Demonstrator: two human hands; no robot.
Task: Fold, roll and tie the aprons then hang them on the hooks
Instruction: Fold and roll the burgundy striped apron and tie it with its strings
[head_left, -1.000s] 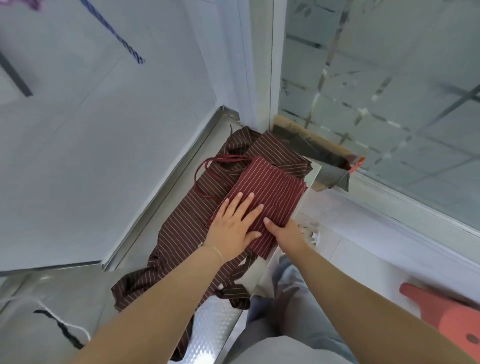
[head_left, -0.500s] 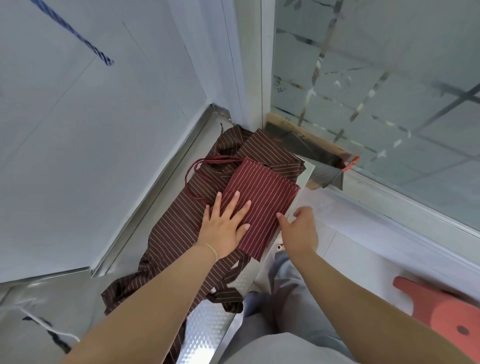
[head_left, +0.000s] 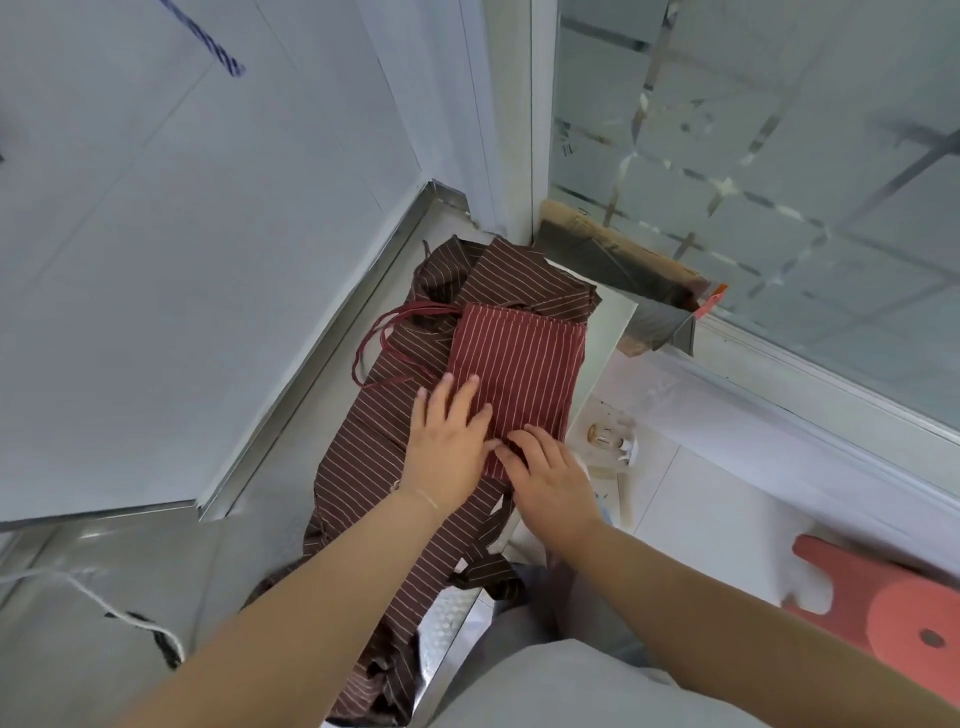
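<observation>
surface: shiny metal counter (head_left: 291, 395) | on it: brown striped apron (head_left: 374, 447) under both hands | white string (head_left: 104, 605) far left of them

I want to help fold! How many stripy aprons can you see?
2. A folded red striped apron lies on top, under the left hand and right hand. A brown striped apron is spread beneath it on the metal counter. More could be hidden underneath.

The near end of the folded red striped apron (head_left: 514, 364) is covered by both hands. The brown striped apron (head_left: 374, 457) beneath is partly hidden. The coral plastic stool (head_left: 883, 613) is cut off at the right edge.
</observation>
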